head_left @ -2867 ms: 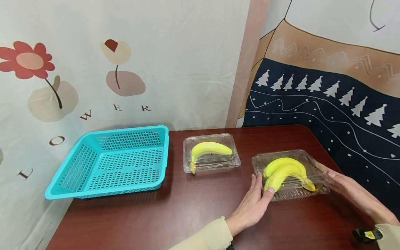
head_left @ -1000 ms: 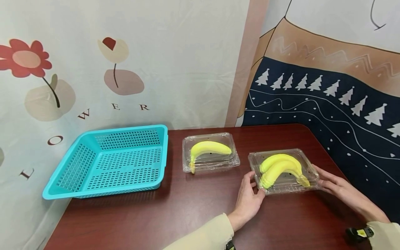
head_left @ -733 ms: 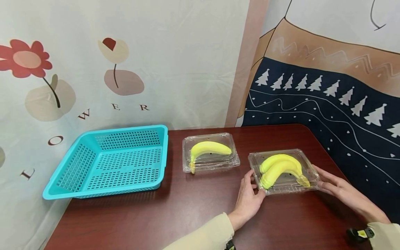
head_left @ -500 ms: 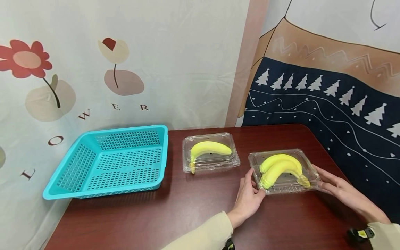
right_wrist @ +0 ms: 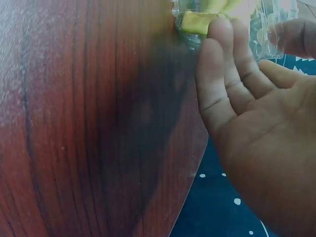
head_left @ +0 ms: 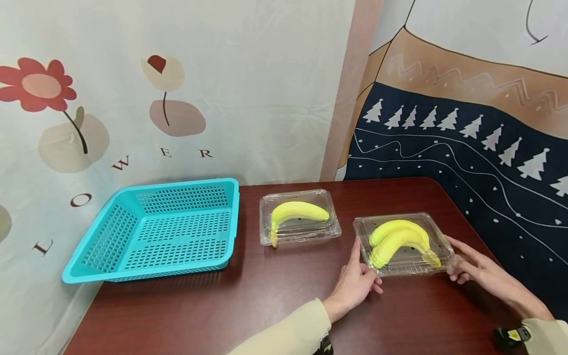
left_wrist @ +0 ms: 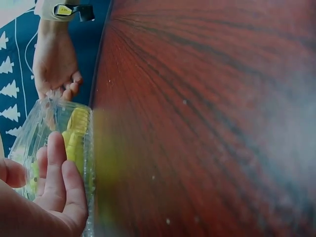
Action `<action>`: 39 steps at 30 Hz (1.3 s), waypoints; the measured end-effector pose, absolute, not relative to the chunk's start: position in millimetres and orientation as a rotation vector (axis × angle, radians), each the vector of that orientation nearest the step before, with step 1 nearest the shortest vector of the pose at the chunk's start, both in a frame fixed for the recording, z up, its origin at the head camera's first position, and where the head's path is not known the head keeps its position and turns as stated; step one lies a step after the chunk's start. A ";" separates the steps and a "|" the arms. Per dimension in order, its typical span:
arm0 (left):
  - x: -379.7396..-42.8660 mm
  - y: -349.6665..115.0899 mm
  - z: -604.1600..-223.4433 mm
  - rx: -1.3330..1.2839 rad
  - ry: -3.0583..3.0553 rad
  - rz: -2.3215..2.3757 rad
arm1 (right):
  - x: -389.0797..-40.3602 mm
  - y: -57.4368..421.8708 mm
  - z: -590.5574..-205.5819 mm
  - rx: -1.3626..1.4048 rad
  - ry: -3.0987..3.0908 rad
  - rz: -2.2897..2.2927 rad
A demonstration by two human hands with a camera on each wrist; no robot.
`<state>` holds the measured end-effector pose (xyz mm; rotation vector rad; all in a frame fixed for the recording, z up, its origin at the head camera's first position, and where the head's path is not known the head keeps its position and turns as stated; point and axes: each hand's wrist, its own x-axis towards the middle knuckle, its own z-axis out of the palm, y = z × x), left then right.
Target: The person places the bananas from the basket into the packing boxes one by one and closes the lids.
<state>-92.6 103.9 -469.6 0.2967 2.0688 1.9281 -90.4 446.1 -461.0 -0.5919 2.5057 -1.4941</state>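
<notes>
A clear plastic clamshell container [head_left: 432,231] with bananas [head_left: 397,236] inside sits on the right of the table. My left hand [head_left: 352,286] is at its front left corner, index finger along the side and thumb by the front edge. In the left wrist view, the left hand's fingers look mostly straight beside the clear plastic. At the front right corner, my right hand [head_left: 483,273] has its index finger along the side and its thumb near the corner. The right wrist view shows loosely bent fingers [right_wrist: 212,74]. Whether the fingertips press the plastic is hard to tell.
Left of this container lies a second clear clamshell [head_left: 330,204] with one banana [head_left: 297,211] in it. A turquoise perforated basket [head_left: 233,217] stands further left. Printed cloths hang behind the dark red table [head_left: 275,305] and along its right side.
Since 2.9 s ago the bananas' container has shifted slightly left and away. In the last half second both hands' lower fingers have come into sight near its front corners; the container has stayed put.
</notes>
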 end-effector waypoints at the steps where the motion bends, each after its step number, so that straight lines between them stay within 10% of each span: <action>1: -92.8 104.8 -470.1 0.287 2.041 1.959 | -90.6 445.6 -460.6 -0.598 2.491 -1.500; 39: -101.6 104.9 -468.8 0.218 2.259 1.936 | -96.5 440.5 -462.5 -0.745 2.302 -1.699</action>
